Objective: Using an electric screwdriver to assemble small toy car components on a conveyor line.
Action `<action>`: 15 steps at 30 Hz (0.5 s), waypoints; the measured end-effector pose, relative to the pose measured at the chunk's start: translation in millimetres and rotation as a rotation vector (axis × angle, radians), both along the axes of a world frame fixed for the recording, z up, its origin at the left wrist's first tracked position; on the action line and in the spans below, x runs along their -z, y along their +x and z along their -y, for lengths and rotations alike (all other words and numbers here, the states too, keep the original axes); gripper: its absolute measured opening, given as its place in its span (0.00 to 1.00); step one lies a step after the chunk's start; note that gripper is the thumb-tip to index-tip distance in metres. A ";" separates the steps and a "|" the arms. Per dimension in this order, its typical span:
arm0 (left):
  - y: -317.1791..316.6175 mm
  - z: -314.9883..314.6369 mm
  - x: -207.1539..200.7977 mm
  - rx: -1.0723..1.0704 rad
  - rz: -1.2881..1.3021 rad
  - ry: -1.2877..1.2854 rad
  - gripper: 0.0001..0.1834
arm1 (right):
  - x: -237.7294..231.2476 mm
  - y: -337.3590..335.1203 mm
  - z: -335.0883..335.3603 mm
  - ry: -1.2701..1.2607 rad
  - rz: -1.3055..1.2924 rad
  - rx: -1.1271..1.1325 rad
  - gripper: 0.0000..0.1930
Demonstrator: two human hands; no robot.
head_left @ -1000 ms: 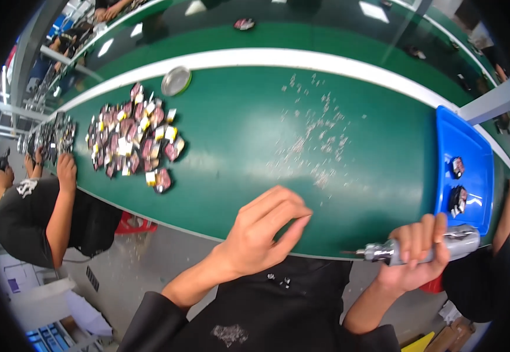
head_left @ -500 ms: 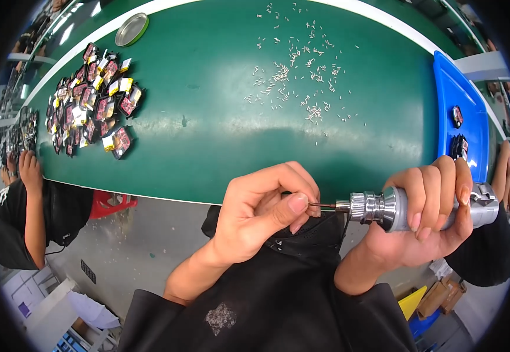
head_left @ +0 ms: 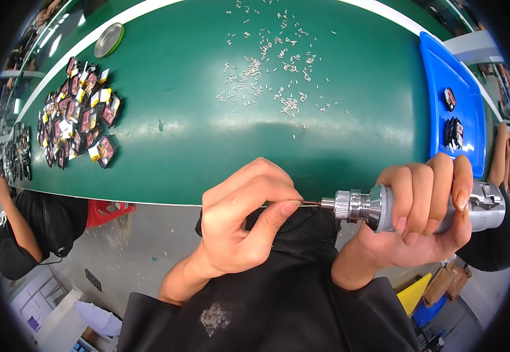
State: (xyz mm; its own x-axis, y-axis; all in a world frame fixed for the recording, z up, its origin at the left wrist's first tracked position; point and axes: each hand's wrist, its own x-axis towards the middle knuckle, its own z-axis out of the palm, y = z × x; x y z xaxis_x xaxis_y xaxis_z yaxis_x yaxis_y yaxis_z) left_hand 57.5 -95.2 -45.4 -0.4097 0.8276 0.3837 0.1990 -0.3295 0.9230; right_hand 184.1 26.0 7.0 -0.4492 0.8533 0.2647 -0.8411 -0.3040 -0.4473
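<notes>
Wrapped round the grey body of an electric screwdriver (head_left: 359,205) is my right hand (head_left: 422,202), closed, holding it level above the table's near edge. Its thin dark bit (head_left: 310,203) points left. My left hand (head_left: 237,217) meets the bit's end in a pinch of thumb and forefinger; whether a screw sits between those fingertips is hidden. Many tiny silver screws (head_left: 290,105) lie scattered on the green table (head_left: 190,152) beyond my hands. At the left is a heap of small black-cased modules (head_left: 85,120) with reddish faces and white-and-yellow pieces.
A blue tray (head_left: 472,73) at the right holds a few black modules (head_left: 450,100). A round, green-rimmed tin lid (head_left: 109,40) lies at the far left. Co-workers sit on both sides; one's arm (head_left: 17,223) reaches the table at left. A red stool (head_left: 105,213) stands below.
My left hand has shifted slightly left, its fingers now straighter at the bit's end. The screwdriver has moved a little left too. The whole table view has shifted left.
</notes>
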 end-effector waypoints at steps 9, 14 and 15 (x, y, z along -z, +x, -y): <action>9.4 -16.3 -1.8 0.115 0.068 -0.113 0.06 | 17.4 9.5 -11.2 -0.103 -0.011 0.009 0.05; 12.1 -16.7 -10.1 -0.021 0.350 -0.300 0.05 | 22.7 21.2 -17.4 -0.110 -0.087 0.042 0.05; 10.4 -16.4 -6.2 0.001 0.375 -0.248 0.06 | 23.7 22.5 -17.0 -0.117 -0.109 0.036 0.05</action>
